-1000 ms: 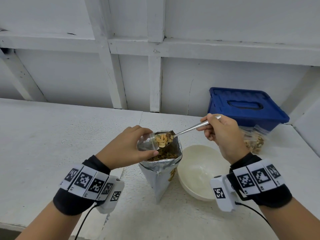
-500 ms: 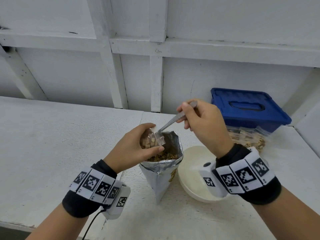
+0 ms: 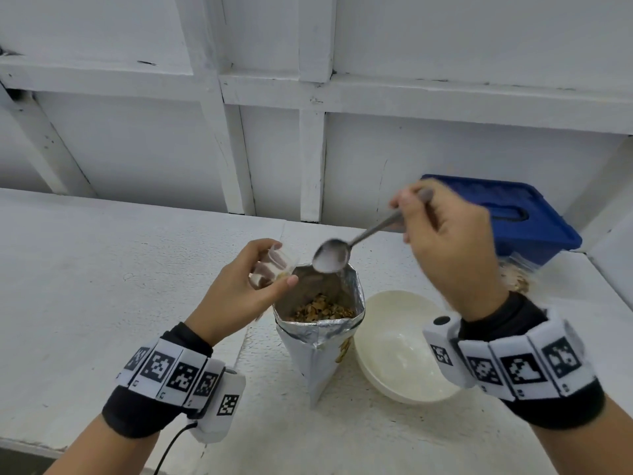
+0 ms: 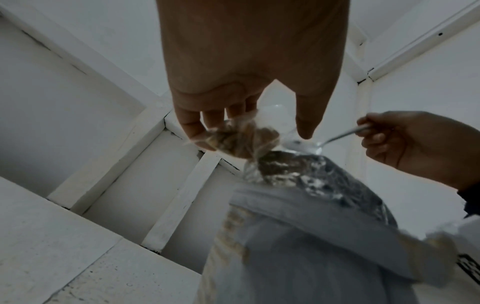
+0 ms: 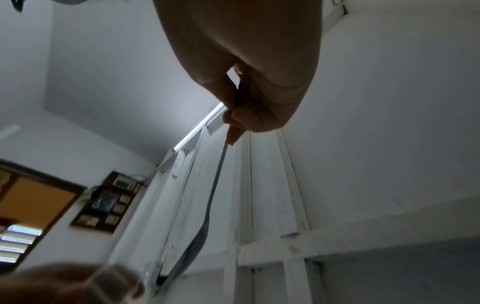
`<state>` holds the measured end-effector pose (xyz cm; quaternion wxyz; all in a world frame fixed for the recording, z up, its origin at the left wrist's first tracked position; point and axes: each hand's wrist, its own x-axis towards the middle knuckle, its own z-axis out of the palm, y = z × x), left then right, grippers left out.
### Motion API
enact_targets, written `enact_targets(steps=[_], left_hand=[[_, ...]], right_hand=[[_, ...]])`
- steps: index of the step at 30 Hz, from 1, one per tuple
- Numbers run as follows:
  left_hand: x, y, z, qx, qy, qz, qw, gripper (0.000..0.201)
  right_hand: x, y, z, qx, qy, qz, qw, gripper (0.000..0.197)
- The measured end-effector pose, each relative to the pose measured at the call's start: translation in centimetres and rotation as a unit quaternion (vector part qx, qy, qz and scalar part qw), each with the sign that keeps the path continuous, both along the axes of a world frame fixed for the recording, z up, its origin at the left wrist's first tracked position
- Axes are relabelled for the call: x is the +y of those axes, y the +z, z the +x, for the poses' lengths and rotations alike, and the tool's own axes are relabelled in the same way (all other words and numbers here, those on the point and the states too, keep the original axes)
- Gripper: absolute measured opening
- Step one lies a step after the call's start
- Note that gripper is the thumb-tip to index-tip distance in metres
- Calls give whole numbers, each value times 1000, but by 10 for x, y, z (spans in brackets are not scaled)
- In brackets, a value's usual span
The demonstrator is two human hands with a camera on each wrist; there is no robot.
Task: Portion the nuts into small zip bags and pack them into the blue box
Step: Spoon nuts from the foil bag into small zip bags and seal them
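Note:
A silver foil nut bag [image 3: 322, 341] stands open on the white table, nuts [image 3: 322, 308] visible inside. My left hand [image 3: 239, 296] holds a small clear zip bag [image 3: 274, 269] with some nuts in it, just left of the foil bag's mouth; the left wrist view shows the zip bag [image 4: 241, 142] between fingers and thumb. My right hand [image 3: 442, 241] pinches the handle of a metal spoon [image 3: 332, 257], whose empty bowl hangs over the foil bag's rim. The blue box [image 3: 527, 217] sits closed at the back right.
A white empty bowl [image 3: 400, 347] stands right of the foil bag. Filled small zip bags [image 3: 513, 279] lie in front of the blue box, partly hidden by my right hand. A white panelled wall runs behind the table.
The spoon carried nuts up from the foil bag, tipped them into the small zip bag, and now has pulled back out empty. My right hand rose and moved right.

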<state>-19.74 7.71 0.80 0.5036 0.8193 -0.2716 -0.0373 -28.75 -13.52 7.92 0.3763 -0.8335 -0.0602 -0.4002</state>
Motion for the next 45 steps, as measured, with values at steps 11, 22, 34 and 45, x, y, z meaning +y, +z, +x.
enact_targets(steps=[11,22,34,45], left_hand=[[-1,0,4,7,-34,69,997,41],[-3,3,4,5,-44,74,996,45],[6,9,11,-50,-96,128,986,67],[3,17,9,-121,-131,231,957,79]], right_hand=[[24,-80,7,139,57,-184,971,31],[15,-70,6,249,3,110,962,25],[-17,-65,-1,226,-62,305,923,29],[-36,-43,-3,165,-60,322,930,27]])
